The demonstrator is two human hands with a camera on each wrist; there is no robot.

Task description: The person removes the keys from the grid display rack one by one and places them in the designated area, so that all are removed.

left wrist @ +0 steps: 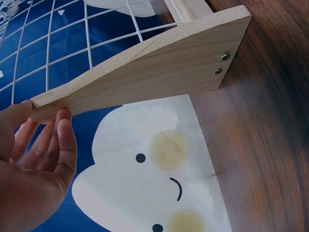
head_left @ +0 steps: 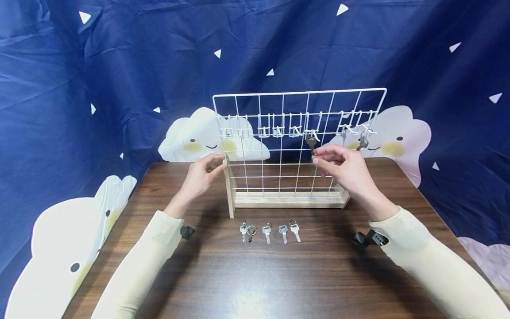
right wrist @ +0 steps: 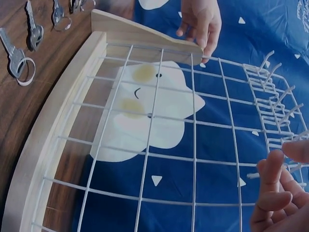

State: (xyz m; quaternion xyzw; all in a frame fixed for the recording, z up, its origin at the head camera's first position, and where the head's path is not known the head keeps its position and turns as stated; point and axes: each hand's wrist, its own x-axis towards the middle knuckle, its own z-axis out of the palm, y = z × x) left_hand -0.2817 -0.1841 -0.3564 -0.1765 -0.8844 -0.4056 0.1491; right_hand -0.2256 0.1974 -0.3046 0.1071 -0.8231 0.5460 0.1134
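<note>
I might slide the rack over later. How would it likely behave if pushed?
The rack would probably feel light, as it's mostly thin wire. Pushed high up, it might tip, since it rises well above its low wooden base. The hanging keys would likely swing.

Room is left above the table [head_left: 223,277], between the sleeves [head_left: 137,268] and before the keys [head_left: 266,232]; behind these, passage is barred by the wire rack [head_left: 280,164], its right part fronted by the right hand [head_left: 350,170].
</note>
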